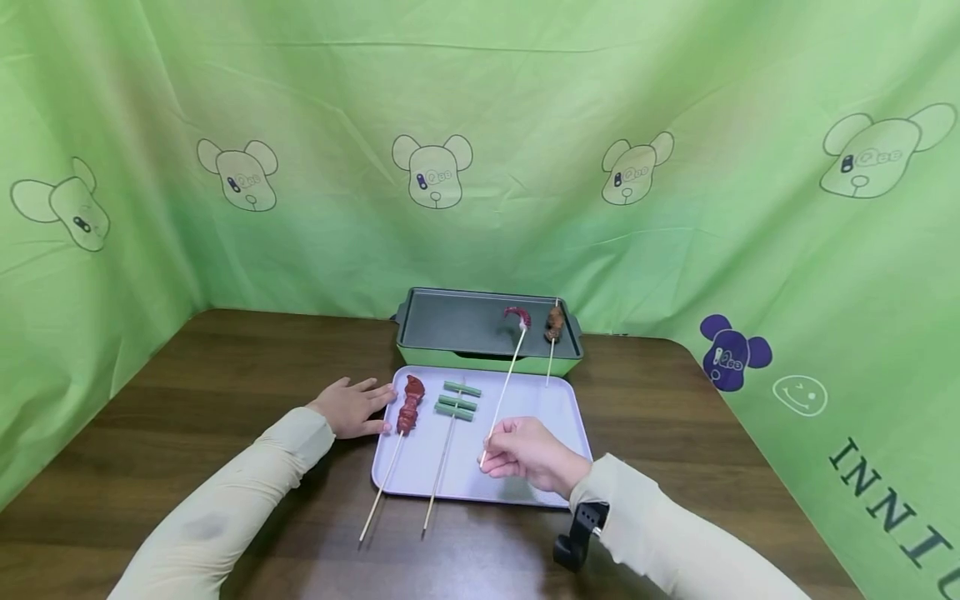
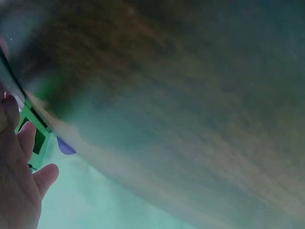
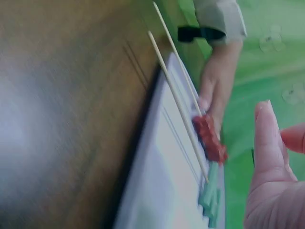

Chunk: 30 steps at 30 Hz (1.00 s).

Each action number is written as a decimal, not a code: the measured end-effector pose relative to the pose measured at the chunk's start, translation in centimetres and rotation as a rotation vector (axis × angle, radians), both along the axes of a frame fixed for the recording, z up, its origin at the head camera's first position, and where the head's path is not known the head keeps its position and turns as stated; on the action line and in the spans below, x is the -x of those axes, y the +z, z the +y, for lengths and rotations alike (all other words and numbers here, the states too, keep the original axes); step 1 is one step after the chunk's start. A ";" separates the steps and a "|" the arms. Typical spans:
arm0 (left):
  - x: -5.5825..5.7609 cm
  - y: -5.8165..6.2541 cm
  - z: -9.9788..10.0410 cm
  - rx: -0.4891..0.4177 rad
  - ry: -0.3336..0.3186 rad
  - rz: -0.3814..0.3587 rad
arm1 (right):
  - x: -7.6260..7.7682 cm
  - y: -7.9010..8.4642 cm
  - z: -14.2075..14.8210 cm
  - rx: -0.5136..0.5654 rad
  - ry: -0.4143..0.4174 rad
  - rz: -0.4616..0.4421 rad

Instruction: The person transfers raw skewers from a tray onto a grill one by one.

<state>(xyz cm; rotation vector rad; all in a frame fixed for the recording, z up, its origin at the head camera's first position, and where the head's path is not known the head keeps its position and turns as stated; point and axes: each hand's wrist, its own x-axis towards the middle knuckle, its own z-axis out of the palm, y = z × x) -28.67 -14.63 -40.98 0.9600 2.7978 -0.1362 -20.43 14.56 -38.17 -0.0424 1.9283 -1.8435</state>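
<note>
As the right hand (image 1: 531,454) pinches a thin wooden skewer with a curled purple tip (image 1: 506,385) above a smooth lilac rectangular tray (image 1: 540,425), the left hand (image 1: 356,407) spreads its fingers at the rim; beyond, creased green fabric (image 1: 337,250) reads "INNI."

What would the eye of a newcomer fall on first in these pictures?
Probably the bright green curtain with animal-head outlines, behind the wooden table. Next comes the pale tray in front of the grill, carrying a red skewer and a green skewer. Then, over the tray, the right hand pinches a purple-tipped skewer.
</note>
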 end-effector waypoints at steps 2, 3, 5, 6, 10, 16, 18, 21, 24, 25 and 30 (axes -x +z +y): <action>0.0 0.1 0.1 0.004 0.002 0.001 | 0.6 0.2 0.3 -0.004 -0.004 0.003; -0.1 0.1 0.1 0.006 0.002 0.002 | 0.9 0.2 0.4 -0.008 -0.004 0.002; -0.1 0.2 0.2 0.011 0.005 0.001 | 1.5 0.4 0.7 -0.019 -0.002 0.005; -0.2 0.2 0.2 0.014 0.006 0.001 | 1.8 0.5 0.8 -0.023 0.000 0.006; -0.2 0.2 0.2 0.020 0.011 0.004 | 3.3 0.9 1.2 -0.029 0.016 0.015; -0.5 0.3 0.3 0.016 0.012 0.002 | 4.8 1.4 1.7 0.000 0.047 0.029; -0.5 0.3 0.3 0.014 0.011 0.006 | 5.1 1.5 1.8 0.012 0.051 0.032; -0.4 0.3 0.3 0.023 0.007 0.021 | 5.4 1.6 1.8 0.022 0.048 0.033; -0.4 0.4 0.4 0.046 0.012 0.022 | 5.8 1.7 1.8 0.024 0.035 0.027; -0.3 0.4 0.4 0.054 0.015 0.021 | 6.0 1.8 1.7 0.025 0.029 0.026; -0.2 0.2 0.5 0.077 0.026 0.011 | 6.5 2.1 1.6 0.033 0.013 0.029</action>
